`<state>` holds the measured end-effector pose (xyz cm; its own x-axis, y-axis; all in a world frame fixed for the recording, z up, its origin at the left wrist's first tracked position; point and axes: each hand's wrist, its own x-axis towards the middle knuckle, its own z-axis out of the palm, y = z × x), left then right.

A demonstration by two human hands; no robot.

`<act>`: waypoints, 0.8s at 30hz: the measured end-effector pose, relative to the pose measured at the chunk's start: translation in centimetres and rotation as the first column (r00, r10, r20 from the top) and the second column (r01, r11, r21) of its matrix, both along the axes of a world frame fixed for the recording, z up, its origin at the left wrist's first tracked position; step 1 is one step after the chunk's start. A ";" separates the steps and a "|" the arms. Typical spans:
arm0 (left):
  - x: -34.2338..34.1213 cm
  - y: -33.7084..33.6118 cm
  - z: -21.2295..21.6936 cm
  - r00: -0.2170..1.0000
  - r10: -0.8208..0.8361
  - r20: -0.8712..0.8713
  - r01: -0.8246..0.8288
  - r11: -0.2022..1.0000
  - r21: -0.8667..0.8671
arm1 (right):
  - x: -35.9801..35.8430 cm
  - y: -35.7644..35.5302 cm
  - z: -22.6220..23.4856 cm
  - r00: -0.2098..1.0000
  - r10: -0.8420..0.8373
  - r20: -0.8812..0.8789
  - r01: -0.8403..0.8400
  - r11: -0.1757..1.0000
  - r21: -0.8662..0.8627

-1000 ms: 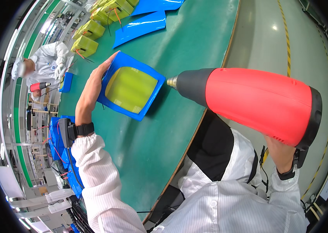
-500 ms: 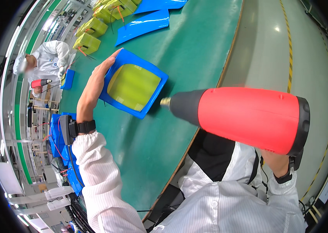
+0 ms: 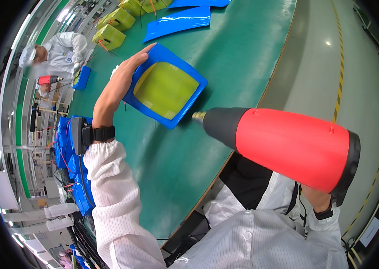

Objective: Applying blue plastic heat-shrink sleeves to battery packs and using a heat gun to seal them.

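My left hand [image 3: 126, 74] is closed along the left side of a yellow-green block [image 3: 166, 89] with a blue plastic sleeve [image 3: 181, 117] around it. The sleeve leaves a rounded square of the block's face bare, and the block stands on the green tabletop. My right hand [image 3: 317, 199] holds a red and black heat gun [image 3: 292, 145]; its fingers are mostly hidden behind the gun's body. The metal nozzle [image 3: 198, 116] points at the sleeve's lower right edge, a short gap away.
Several yellow-green blocks [image 3: 111, 36] with wires stand at the far left, beside flat blue sleeves [image 3: 178, 22]. Blue-wrapped packs [image 3: 82, 193] line the table's left side. Across the table a person [image 3: 66, 51] in white holds another red heat gun [image 3: 49, 80]. The table edge [image 3: 272, 74] runs along the right.
In the picture, the block and my left hand have shifted up and right, along with the table. The heat gun tilts more, its rear end lower, and its nozzle sits slightly nearer the sleeve.
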<state>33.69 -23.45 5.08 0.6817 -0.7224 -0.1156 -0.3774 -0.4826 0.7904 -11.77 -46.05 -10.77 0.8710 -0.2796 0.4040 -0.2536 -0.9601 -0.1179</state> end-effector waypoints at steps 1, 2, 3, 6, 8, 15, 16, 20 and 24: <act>0.0 0.0 0.1 1.000 0.000 0.013 0.000 1.000 0.026 | 0.0 0.0 -0.1 1.000 -0.009 -0.017 0.008 0.997 -0.077; 0.0 0.0 0.2 1.000 -0.001 0.027 0.000 0.999 0.050 | -0.1 0.1 0.0 1.000 -0.020 -0.022 0.018 0.994 -0.109; 0.1 0.1 0.1 1.000 0.004 0.028 -0.005 0.999 0.047 | -0.2 0.1 0.0 1.000 -0.013 -0.011 0.012 0.998 -0.069; 0.4 0.2 -0.2 0.994 -0.031 0.108 0.026 0.998 0.049 | 0.0 0.4 -0.1 0.998 -0.007 0.064 -0.008 0.974 0.227; 0.5 0.2 -0.1 0.995 -0.031 0.095 0.026 0.998 0.057 | 0.2 0.8 -0.4 0.993 -0.035 0.114 -0.019 0.898 0.440; -0.1 0.6 -0.1 0.996 0.005 0.090 -0.012 0.997 0.073 | 1.2 2.1 -2.4 0.918 -0.385 0.096 -0.005 0.230 0.973; -0.3 1.1 0.0 0.994 0.001 0.106 -0.010 0.997 0.081 | 1.0 1.9 -2.4 0.949 -0.294 0.118 0.003 0.381 0.924; 0.2 -0.5 0.0 0.993 -0.051 0.107 0.047 0.998 0.038 | 1.0 1.1 0.7 0.988 -0.074 0.133 -0.002 0.869 0.495; 0.0 0.5 0.1 0.995 -0.020 0.094 0.013 0.997 0.079 | 0.7 0.7 -0.2 0.992 -0.017 0.126 -0.036 0.913 0.407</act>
